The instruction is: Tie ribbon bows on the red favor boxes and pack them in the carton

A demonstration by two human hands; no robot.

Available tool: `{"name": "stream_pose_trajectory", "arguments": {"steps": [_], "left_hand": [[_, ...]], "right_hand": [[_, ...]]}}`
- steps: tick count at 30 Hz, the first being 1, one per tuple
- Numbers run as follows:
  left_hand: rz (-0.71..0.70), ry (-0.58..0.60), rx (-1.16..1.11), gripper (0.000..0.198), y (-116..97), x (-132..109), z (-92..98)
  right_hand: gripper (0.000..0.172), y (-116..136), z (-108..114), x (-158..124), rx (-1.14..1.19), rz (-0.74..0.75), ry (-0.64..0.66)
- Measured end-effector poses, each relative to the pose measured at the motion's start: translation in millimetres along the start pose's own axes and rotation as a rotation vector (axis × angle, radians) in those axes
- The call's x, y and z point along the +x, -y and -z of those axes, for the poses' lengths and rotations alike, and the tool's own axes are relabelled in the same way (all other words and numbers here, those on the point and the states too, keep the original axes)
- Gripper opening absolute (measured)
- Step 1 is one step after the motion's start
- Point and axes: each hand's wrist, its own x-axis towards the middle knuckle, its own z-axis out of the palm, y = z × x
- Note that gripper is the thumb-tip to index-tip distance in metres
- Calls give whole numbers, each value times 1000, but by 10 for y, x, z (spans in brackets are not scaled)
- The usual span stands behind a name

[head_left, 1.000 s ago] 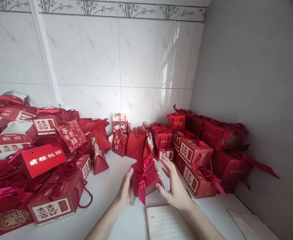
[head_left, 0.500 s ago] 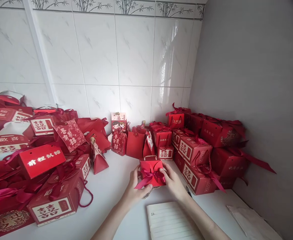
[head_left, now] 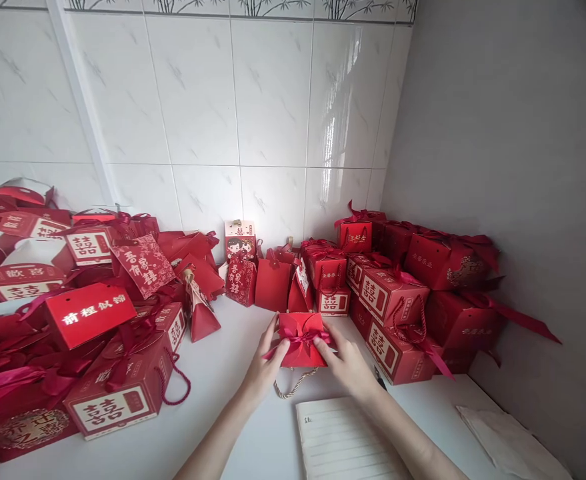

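Between my two hands sits a small red gift box [head_left: 300, 359], its top flaps folded in and a dark pink ribbon [head_left: 303, 337] tied in a bow across it. My left hand [head_left: 267, 353] grips the box's left side, thumb at the bow. From the right, my right hand [head_left: 340, 350] closes on the box with its thumb on the ribbon. A twisted gold cord handle [head_left: 295, 385] hangs from the near side onto the table. The undersides of the fingers are partly hidden by the box.
A lined notebook [head_left: 343, 437] lies in front of me, under my right forearm. Red gift boxes are heaped at left [head_left: 117, 393] and stacked at right [head_left: 397, 293]. Small red bags [head_left: 273, 283] stand along the tiled wall. A folded white sheet [head_left: 503, 440] lies at lower right.
My left thumb has moved up from the near edge to the bow, and my right thumb now presses the ribbon. The gold cord shows more. The view has tilted slightly down.
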Motion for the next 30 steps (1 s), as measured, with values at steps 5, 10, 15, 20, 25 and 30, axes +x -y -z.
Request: {"name": "stream_pose_trajectory", "arguments": {"steps": [5, 10, 15, 20, 25, 30], "left_hand": [[-20, 22, -5, 65, -17, 9, 25], [-20, 5, 57, 65, -99, -25, 71], [-49, 60, 9, 64, -78, -23, 105], [-44, 63, -4, 63, -66, -19, 111], [-60, 85, -20, 61, -114, -44, 104], [-51, 186, -68, 69, -148, -61, 121]], "right_hand": [[40, -35, 16, 16, -113, -12, -77], [52, -119, 17, 58, 158, -61, -20], [55, -183, 25, 71, 389, -109, 72], [36, -139, 32, 40, 273, -31, 93], [25, -75, 6, 12, 55, 10, -33], [25, -56, -2, 26, 53, 9, -12]]}}
